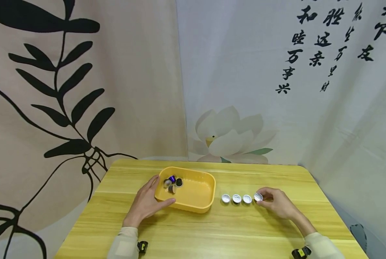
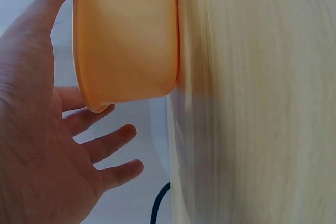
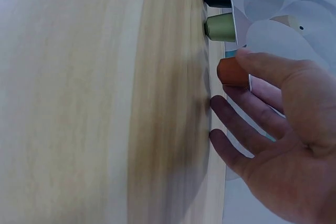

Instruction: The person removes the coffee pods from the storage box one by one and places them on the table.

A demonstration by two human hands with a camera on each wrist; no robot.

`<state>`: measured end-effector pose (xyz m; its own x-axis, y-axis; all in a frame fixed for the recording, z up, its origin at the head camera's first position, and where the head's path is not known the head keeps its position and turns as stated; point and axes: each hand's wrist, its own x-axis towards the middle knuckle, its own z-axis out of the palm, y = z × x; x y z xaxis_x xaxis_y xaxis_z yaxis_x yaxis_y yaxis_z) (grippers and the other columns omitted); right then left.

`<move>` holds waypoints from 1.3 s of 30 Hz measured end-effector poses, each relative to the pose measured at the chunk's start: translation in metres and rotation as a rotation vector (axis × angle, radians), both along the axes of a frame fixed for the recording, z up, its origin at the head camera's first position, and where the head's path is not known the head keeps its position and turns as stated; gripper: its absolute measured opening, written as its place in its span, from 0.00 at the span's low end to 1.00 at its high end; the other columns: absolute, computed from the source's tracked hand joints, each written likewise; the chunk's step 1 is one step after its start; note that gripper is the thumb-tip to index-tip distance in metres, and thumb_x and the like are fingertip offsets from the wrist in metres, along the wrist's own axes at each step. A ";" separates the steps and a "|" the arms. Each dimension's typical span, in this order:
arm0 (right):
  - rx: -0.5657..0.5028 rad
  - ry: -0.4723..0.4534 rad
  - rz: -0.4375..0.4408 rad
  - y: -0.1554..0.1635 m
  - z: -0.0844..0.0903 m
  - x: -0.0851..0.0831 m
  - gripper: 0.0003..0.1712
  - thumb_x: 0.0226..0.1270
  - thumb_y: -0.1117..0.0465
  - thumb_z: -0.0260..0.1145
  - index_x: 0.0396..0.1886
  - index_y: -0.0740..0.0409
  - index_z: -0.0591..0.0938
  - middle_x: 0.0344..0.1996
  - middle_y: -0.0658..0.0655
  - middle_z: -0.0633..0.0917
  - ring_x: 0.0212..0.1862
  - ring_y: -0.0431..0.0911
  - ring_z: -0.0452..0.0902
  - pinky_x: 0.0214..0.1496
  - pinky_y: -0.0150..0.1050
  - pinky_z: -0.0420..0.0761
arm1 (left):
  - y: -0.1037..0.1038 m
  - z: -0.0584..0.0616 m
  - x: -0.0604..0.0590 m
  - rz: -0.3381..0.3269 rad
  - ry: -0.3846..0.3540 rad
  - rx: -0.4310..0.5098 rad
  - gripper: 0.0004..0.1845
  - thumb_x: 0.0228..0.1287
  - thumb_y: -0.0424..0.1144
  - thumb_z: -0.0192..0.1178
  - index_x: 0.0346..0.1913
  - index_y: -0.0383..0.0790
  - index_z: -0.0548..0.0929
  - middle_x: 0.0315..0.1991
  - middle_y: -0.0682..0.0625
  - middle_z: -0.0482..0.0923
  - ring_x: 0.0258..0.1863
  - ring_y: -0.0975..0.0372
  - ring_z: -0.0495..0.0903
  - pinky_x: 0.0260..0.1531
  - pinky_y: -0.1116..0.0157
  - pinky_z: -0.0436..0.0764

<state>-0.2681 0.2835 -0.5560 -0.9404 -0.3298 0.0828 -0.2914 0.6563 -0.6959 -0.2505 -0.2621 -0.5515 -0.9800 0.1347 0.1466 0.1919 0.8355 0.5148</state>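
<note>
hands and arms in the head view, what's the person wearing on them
Both hands are bare: no gloves, no rings visible. The left hand comes out of a pale cream long sleeve, and the right hand out of a matching sleeve. A small black device with yellow markings sits by each wrist at the frame's bottom edge, left and right.

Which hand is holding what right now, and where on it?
Right hand pinches the orange capsule, the right end of the row, by its side wall. Left hand rests open against the yellow tray at its near-left corner, steadying rather than gripping it.
</note>
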 end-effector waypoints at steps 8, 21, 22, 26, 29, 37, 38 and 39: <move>0.047 0.006 -0.004 -0.002 -0.002 0.000 0.16 0.76 0.56 0.80 0.58 0.53 0.91 0.48 0.47 0.94 0.52 0.38 0.89 0.60 0.40 0.92 | 0.000 0.000 0.001 0.002 0.013 0.004 0.69 0.62 0.80 0.71 0.91 0.35 0.59 0.93 0.38 0.54 0.88 0.32 0.62 0.85 0.30 0.67; 0.048 -0.020 -0.008 -0.003 -0.004 0.000 0.16 0.76 0.56 0.80 0.58 0.54 0.91 0.51 0.48 0.94 0.55 0.45 0.90 0.62 0.43 0.92 | 0.000 0.001 0.001 0.005 -0.003 0.002 0.70 0.62 0.81 0.71 0.91 0.35 0.59 0.93 0.39 0.54 0.89 0.33 0.61 0.86 0.31 0.67; 0.047 -0.019 -0.008 -0.003 -0.005 0.000 0.16 0.76 0.56 0.80 0.58 0.54 0.91 0.51 0.48 0.94 0.55 0.45 0.90 0.62 0.43 0.92 | 0.000 0.000 0.001 0.005 -0.001 0.001 0.70 0.62 0.81 0.71 0.91 0.35 0.59 0.93 0.39 0.54 0.89 0.33 0.61 0.86 0.31 0.67; 0.050 -0.010 -0.011 -0.002 -0.006 -0.001 0.16 0.76 0.56 0.80 0.59 0.54 0.91 0.51 0.48 0.94 0.55 0.44 0.90 0.62 0.42 0.92 | 0.000 0.000 0.000 0.005 0.006 0.000 0.70 0.62 0.81 0.71 0.91 0.36 0.59 0.93 0.38 0.54 0.88 0.32 0.62 0.86 0.31 0.67; 0.058 -0.001 -0.016 -0.002 -0.006 -0.001 0.17 0.76 0.56 0.80 0.59 0.54 0.91 0.51 0.48 0.95 0.55 0.44 0.91 0.62 0.41 0.91 | 0.000 0.000 0.000 0.007 0.003 -0.002 0.70 0.62 0.81 0.70 0.91 0.36 0.58 0.93 0.38 0.54 0.89 0.32 0.61 0.86 0.31 0.67; 0.058 -0.007 -0.018 -0.003 -0.006 -0.001 0.21 0.76 0.55 0.80 0.63 0.57 0.90 0.53 0.51 0.95 0.56 0.48 0.91 0.61 0.39 0.91 | -0.001 -0.001 0.000 0.009 -0.005 -0.004 0.70 0.62 0.82 0.70 0.91 0.36 0.58 0.94 0.39 0.53 0.89 0.33 0.61 0.85 0.31 0.67; 0.058 -0.007 -0.018 -0.003 -0.006 -0.001 0.21 0.76 0.55 0.80 0.63 0.58 0.90 0.53 0.51 0.95 0.57 0.48 0.91 0.61 0.39 0.91 | -0.001 -0.001 0.000 0.009 -0.006 -0.004 0.70 0.62 0.82 0.70 0.91 0.36 0.58 0.93 0.39 0.53 0.89 0.32 0.61 0.85 0.31 0.67; 0.057 -0.007 -0.019 -0.003 -0.005 -0.001 0.22 0.76 0.55 0.80 0.63 0.58 0.89 0.53 0.52 0.95 0.57 0.48 0.91 0.61 0.40 0.92 | -0.001 -0.001 0.000 0.008 -0.007 -0.003 0.70 0.62 0.82 0.70 0.91 0.36 0.58 0.94 0.39 0.53 0.89 0.33 0.61 0.85 0.31 0.67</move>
<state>-0.2688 0.2805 -0.5613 -0.9472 -0.3156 0.0575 -0.2735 0.7007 -0.6590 -0.2506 -0.2629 -0.5523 -0.9820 0.1268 0.1397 0.1814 0.8387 0.5135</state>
